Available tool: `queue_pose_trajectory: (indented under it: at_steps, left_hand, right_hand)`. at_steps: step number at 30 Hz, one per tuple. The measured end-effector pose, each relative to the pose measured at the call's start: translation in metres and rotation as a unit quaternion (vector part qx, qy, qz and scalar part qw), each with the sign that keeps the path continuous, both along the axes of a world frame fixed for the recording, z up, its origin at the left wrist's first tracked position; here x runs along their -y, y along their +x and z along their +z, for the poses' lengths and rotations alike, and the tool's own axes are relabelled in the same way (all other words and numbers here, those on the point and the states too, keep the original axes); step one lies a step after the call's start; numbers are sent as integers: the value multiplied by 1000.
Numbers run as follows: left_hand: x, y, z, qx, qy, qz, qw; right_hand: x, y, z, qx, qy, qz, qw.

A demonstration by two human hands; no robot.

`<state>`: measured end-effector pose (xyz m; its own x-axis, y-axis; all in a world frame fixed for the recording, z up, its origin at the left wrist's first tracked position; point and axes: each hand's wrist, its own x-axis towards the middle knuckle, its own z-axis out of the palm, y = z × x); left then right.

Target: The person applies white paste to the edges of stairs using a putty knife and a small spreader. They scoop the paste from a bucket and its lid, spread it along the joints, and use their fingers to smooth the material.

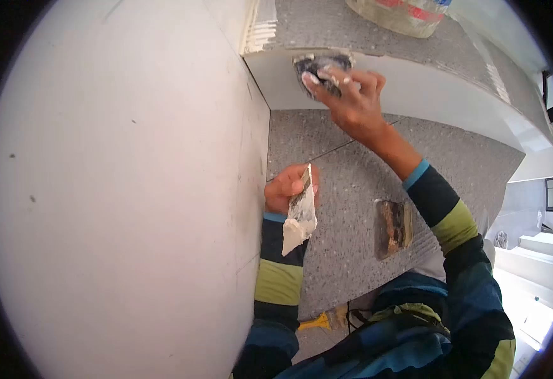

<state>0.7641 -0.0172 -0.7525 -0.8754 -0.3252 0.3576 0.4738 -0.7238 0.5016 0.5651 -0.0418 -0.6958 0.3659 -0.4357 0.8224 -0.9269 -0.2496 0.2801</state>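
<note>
My left hand [281, 189] is closed around a flat, pointed piece [301, 205], held close beside the white wall. A thick lump of off-white paste [296, 232] clings to its lower end. Up ahead, my right hand [355, 104] grips a dark pad [322, 63] smeared with white, its fingertips also coated in paste. That pad lies against the white riser [415, 85], near the upper step's edge and close to the wall corner. Below my hands is the grey speckled tread [346, 208] of the lower step.
A white wall [131, 189] fills the left side. On the tread rests a brown and black block [393, 228]. A paste-smeared bucket [409, 22] stands on the upper step. Lower down, near my legs, lies a yellow object [315, 322].
</note>
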Motion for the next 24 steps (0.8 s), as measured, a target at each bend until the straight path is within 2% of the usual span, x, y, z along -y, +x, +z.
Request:
queue_pose_trajectory:
  at_steps: [1,5,7,9,13,15,17,19,24]
  left_hand:
    - [3,3,2,76,0,12,997]
    - [3,-2,1,84,7,8,996]
    - [3,-11,-4,-99,-17,-23,995]
    - [6,-11,-6,-109,-28,-37,993]
    - [9,-15,-4,-127,-42,-42,990]
    - [4,-14,-6,-118,-24,-39,992]
    - [5,-16,-4,-137,-13,-46,989]
    - [7,-17,-5,-145,-21,-44,988]
    - [3,-17,-9,-138,-4,-43,990]
  right_hand:
    - [4,-2,-2,-12,2,15,1000]
    - [-5,1,8,12,-6,16,1000]
    - [0,-3,4,-2,6,0,1000]
    - [1,-8,1,-23,6,-15,1000]
    - [-14,-13,-6,6,46,-1,999]
    - [-20,-21,4,33,-12,-12,999]
    - [-22,-31,4,31,3,-47,998]
    - [-23,-43,-6,-16,14,-9,1000]
    - [-30,-50,0,22,-17,-9,1000]
